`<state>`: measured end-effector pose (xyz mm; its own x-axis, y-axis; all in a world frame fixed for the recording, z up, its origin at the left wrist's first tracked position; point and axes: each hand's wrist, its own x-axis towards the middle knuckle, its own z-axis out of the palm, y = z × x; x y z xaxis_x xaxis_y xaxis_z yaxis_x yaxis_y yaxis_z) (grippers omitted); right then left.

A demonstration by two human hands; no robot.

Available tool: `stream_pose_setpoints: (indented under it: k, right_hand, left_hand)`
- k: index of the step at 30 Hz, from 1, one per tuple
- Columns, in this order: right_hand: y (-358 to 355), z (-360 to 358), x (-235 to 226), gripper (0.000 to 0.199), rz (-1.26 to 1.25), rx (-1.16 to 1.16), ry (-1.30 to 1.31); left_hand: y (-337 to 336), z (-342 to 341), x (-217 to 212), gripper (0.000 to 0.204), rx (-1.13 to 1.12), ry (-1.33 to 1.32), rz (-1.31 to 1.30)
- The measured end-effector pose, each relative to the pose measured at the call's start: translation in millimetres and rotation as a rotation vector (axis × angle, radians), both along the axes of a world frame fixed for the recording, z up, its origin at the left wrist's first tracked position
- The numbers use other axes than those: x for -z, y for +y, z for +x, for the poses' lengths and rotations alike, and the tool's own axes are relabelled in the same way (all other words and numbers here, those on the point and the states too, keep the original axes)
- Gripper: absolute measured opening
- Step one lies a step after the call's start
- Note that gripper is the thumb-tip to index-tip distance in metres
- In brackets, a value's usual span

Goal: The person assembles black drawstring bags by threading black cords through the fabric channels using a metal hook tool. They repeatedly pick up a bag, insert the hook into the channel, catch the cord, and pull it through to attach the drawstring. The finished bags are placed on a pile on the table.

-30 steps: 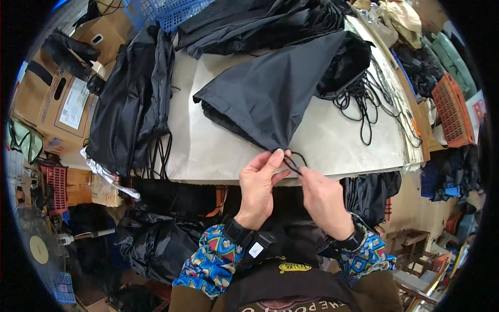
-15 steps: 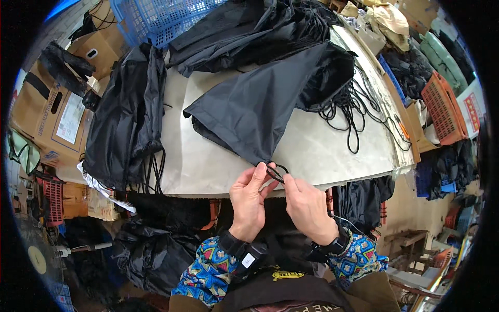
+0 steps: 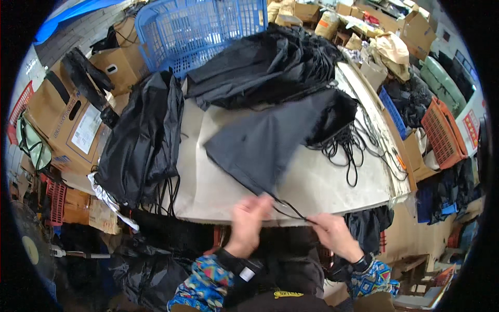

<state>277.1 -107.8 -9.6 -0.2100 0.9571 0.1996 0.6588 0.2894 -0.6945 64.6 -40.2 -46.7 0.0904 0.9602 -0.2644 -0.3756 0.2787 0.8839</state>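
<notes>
A black drawstring bag (image 3: 260, 140) lies flat on the pale table top, one corner pointing toward me. My left hand (image 3: 247, 223), somewhat blurred, pinches that near corner at the table's front edge. From the corner a black cord (image 3: 292, 210) runs taut to the right as a narrow loop. Its far end is gripped between the thumb and fingers of my right hand (image 3: 335, 233). Beyond the bag's right end, more loose black cords (image 3: 345, 153) lie in loops on the table.
A stack of black bags (image 3: 140, 140) hangs over the table's left side; another pile (image 3: 265, 65) lies at the back before a blue plastic basket (image 3: 202, 31). Cardboard boxes (image 3: 73, 122) stand left. An orange crate (image 3: 442, 132) is at right. An orange-handled tool (image 3: 400, 160) rests by the right edge.
My right hand has moved right and away from my left, drawing the cord out into a longer, taut loop. The view has tilted up, so the table sits lower in the picture.
</notes>
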Motion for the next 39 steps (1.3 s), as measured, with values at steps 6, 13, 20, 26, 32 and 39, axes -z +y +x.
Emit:
stream_pose_setpoints:
  k: [6, 13, 20, 26, 32, 39]
  right_hand:
    - [-2, -18, -4, 0.019, -0.064, -0.047, 0.109]
    - [-31, 10, -18, 0.021, -0.352, -0.08, 0.199]
    - [-16, -7, -3, 0.022, -0.748, 0.17, 0.808]
    - [-11, -13, 7, 0.019, -0.793, 0.227, 1.013]
    - [-21, -27, 17, 0.019, -0.652, 0.159, 0.842]
    - [-20, -21, 11, 0.014, -0.217, 0.164, 0.237]
  left_hand:
    - [6, 1, -19, 0.022, -0.081, -0.152, 0.038]
    - [38, -31, -25, 0.037, -0.109, 0.003, 0.246]
    - [-14, 15, -10, 0.048, 0.494, 0.282, 0.16]
    - [-28, 26, -4, 0.04, 0.412, 0.367, 0.503]
    - [-8, 17, -2, 0.022, 0.394, 0.251, 0.196]
    - [-21, 42, 14, 0.019, 0.386, 0.26, 0.341]
